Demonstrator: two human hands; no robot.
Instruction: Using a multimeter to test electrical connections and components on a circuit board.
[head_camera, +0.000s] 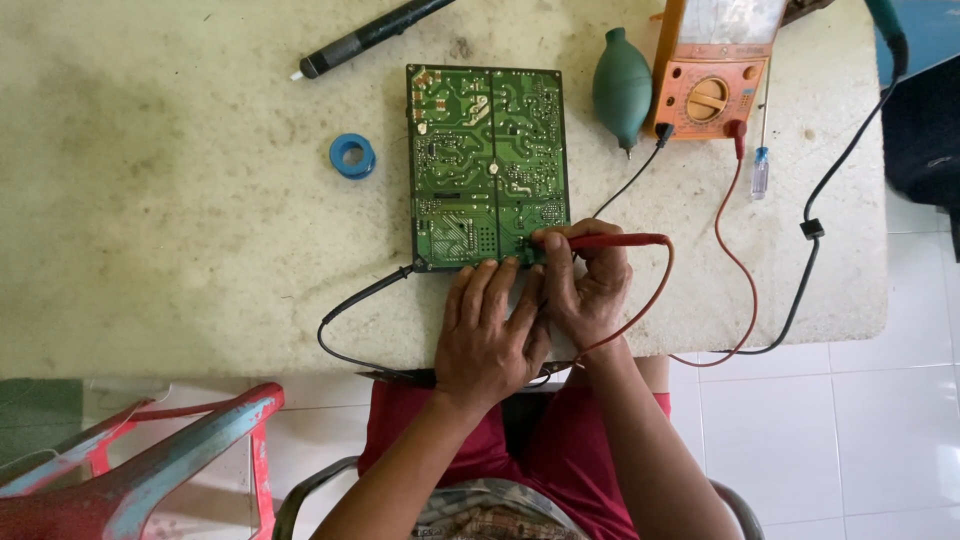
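circuit board (488, 165) green (silver traces) | probe (615, 240) red | tape roll (352, 156) blue

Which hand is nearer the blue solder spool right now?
Left. The left hand rests at the board's near edge, down-right of the blue solder spool; the right hand, holding the red probe, sits farther right.
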